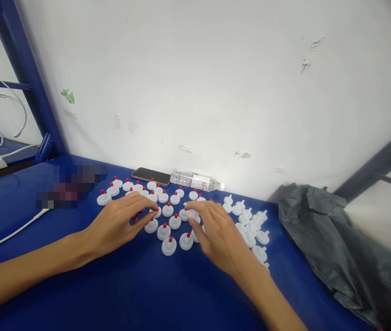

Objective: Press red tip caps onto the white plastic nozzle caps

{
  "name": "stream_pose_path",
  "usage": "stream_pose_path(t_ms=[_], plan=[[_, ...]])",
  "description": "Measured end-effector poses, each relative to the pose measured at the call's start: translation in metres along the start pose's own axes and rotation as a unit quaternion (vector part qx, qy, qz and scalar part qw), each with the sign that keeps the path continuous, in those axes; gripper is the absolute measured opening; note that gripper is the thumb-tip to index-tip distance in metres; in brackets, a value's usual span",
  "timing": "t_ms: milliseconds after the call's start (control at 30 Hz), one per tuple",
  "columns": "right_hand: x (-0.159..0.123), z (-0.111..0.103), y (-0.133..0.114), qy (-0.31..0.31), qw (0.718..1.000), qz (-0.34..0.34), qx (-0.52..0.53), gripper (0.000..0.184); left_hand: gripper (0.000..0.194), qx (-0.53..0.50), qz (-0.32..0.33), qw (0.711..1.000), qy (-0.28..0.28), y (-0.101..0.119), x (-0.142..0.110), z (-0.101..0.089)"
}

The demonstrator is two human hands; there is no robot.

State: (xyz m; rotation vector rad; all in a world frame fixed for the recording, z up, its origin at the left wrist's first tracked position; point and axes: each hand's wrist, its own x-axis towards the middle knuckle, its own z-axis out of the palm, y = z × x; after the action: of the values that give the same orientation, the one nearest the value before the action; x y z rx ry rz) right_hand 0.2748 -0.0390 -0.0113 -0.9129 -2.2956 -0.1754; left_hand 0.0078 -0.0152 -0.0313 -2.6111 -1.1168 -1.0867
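Across the blue table stand many round white nozzle caps, most with a small red tip, such as the front cap [169, 247]. My left hand [121, 220] is closed in a pinch, thumb and index finger meeting at a red tip [156, 210] above a white cap. A few loose red tips [134, 216] show partly behind that hand's fingers. My right hand [218, 230] is closed, with a white nozzle cap [192, 214] between thumb and index finger. Beside its wrist lie several white nozzle caps without red tips [250, 227], some tilted or overlapping.
A phone [150, 175] and a clear water bottle [197, 179] lie along the wall. On the right sits a dark plastic bag [323, 243]. A white cable [12, 235] runs to a blurred-out item [71, 188] at left. Blue frame posts [33, 69] flank the table.
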Motion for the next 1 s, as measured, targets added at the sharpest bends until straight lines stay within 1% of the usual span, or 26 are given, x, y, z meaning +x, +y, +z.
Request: stream_pose_path(t_ms=[67, 133, 233, 300, 500, 600, 733, 833, 967, 1000], plan=[[0.001, 0.006, -0.009, -0.002, 0.999, -0.032, 0.017, 0.030, 0.013, -0.036, 0.028, 0.998, 0.034, 0.005, -0.001, 0.001], [0.002, 0.010, -0.015, -0.003, 0.998, -0.052, 0.028, 0.031, 0.017, -0.054, 0.059, 0.995, 0.058, 0.008, -0.003, 0.002], [0.002, 0.013, -0.021, -0.003, 0.997, -0.066, 0.031, 0.030, 0.021, -0.061, 0.087, 0.993, 0.053, 0.011, -0.007, 0.003], [0.002, 0.013, -0.022, -0.002, 0.997, -0.071, 0.034, 0.030, 0.020, -0.061, 0.086, 0.993, 0.045, 0.014, -0.008, 0.003], [0.001, 0.013, -0.023, 0.018, 0.993, -0.106, 0.046, 0.030, 0.017, -0.077, 0.096, 0.991, 0.061, 0.018, -0.006, 0.002], [-0.001, 0.014, -0.024, 0.038, 0.993, -0.103, 0.044, 0.031, 0.018, -0.077, 0.084, 0.992, 0.055, 0.016, -0.005, 0.002], [-0.002, 0.015, -0.028, 0.061, 0.992, -0.097, 0.050, 0.035, 0.017, -0.078, 0.079, 0.993, 0.027, 0.015, -0.006, 0.002], [-0.004, 0.016, -0.030, 0.066, 0.992, -0.089, 0.060, 0.035, 0.020, -0.088, 0.073, 0.993, 0.006, 0.017, -0.008, 0.001], [-0.008, 0.021, -0.031, 0.075, 0.990, -0.106, 0.058, 0.035, 0.023, -0.113, 0.078, 0.991, 0.002, 0.018, -0.012, 0.000], [-0.009, 0.021, -0.031, 0.074, 0.989, -0.113, 0.056, 0.034, 0.023, -0.105, 0.083, 0.991, -0.001, 0.019, -0.013, 0.000]])
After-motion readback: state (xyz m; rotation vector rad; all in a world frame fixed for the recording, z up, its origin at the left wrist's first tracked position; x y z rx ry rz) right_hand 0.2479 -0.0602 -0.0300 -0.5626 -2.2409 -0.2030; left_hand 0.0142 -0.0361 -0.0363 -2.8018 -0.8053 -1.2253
